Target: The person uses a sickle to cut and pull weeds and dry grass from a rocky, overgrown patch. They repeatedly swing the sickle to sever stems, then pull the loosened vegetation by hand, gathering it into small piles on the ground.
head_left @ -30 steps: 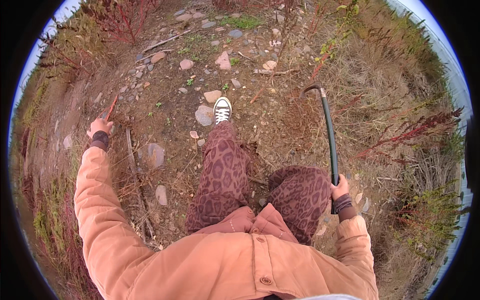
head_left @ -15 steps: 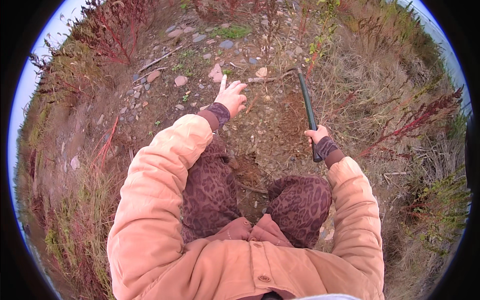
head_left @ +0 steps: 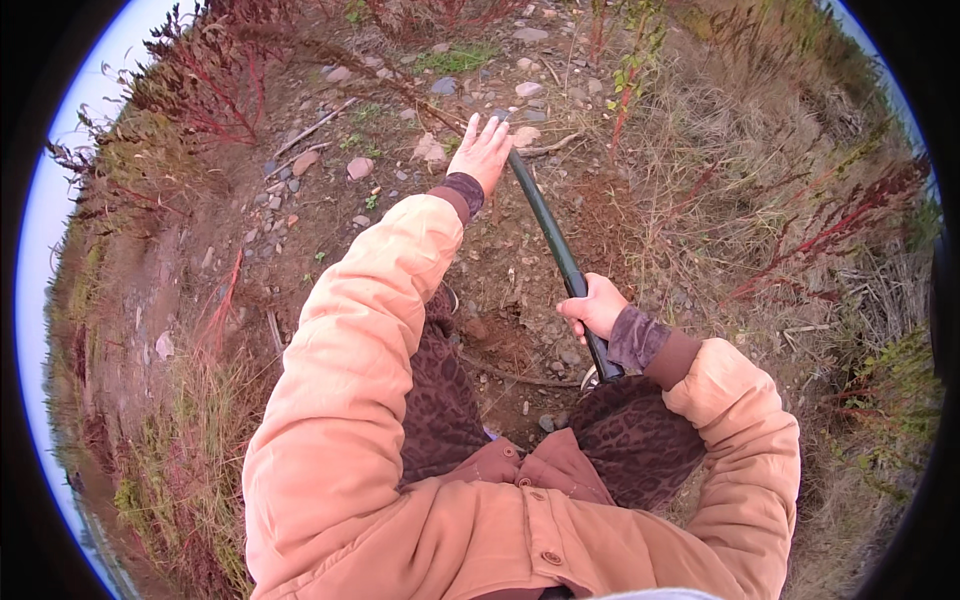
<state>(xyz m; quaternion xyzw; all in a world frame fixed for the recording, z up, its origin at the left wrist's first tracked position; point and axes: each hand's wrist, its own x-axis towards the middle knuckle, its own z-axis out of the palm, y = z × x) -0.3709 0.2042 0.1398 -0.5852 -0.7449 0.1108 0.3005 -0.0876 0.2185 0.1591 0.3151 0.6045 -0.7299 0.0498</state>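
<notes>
My right hand [head_left: 598, 306] is wrapped round the lower part of a tool's dark green, straight handle [head_left: 545, 220]. The handle slants up and to the left, its black butt end pointing down by my right knee. At its far end my left hand [head_left: 482, 152] is stretched out with fingers apart, back of the hand up. It overlaps the tool's head end, so the head's shape is mostly hidden; I cannot tell whether the hand touches it. A thin brown weed stalk [head_left: 415, 98] runs from the upper left toward my left fingers.
Below the handle lies loose, dug-looking brown soil [head_left: 500, 335] with a thin root [head_left: 515, 377] across it. Pinkish and grey stones [head_left: 360, 168] are scattered ahead. A pale stick [head_left: 552, 147] lies beyond the handle. Dry grass [head_left: 700, 200] and red weeds [head_left: 230, 110] stand at the sides.
My right hand has drawn the tool left and nearer, so the handle now slants left. My left hand has moved right and slightly up to the tool's far end.
</notes>
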